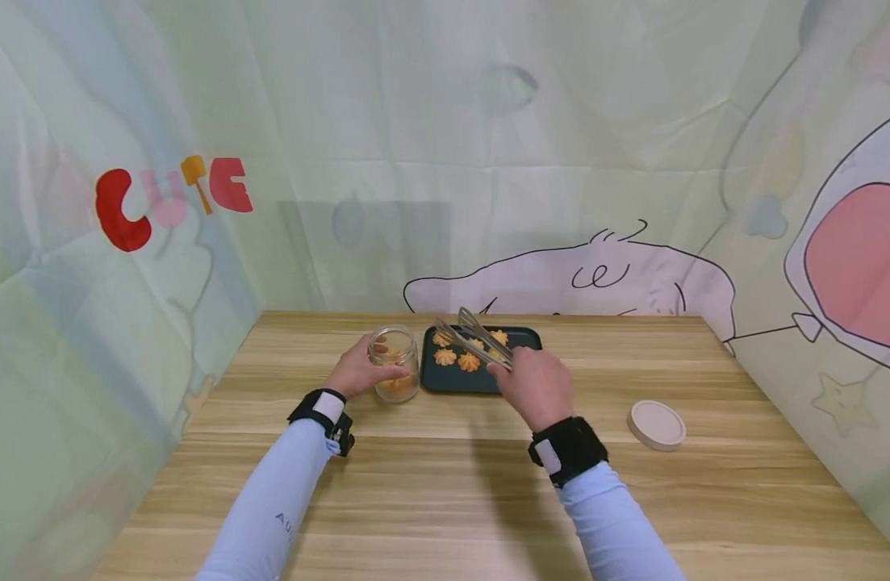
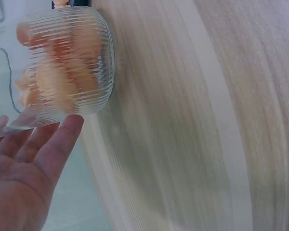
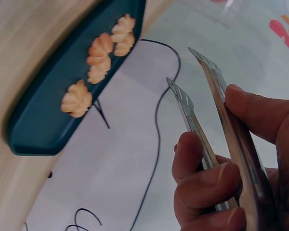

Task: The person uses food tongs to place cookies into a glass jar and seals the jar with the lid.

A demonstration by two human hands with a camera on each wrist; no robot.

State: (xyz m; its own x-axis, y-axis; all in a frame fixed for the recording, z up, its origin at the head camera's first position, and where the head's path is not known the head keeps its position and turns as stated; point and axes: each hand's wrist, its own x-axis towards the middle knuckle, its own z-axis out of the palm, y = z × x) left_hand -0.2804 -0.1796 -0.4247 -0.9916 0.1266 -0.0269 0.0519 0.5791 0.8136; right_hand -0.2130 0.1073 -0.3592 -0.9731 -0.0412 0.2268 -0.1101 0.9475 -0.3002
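Note:
My left hand (image 1: 359,369) grips a clear glass jar (image 1: 397,392) from its left side, the thumb across its front. Several cookies (image 2: 60,72) lie inside the jar, which has no lid on. In my right hand (image 1: 537,386) is a pair of metal tongs (image 3: 226,130), held between thumb and fingers. The tongs' tips are apart with nothing between them, above a dark tray (image 1: 445,381). Several ridged, flower-shaped cookies (image 1: 470,361) lie on the tray, just right of the jar. The hand and tongs hide part of the tray.
A round pale lid (image 1: 657,425) lies on the wooden table (image 1: 415,484) to the right of my right hand. Behind the table hangs a printed cloth (image 1: 386,161), and similar cloth closes both sides.

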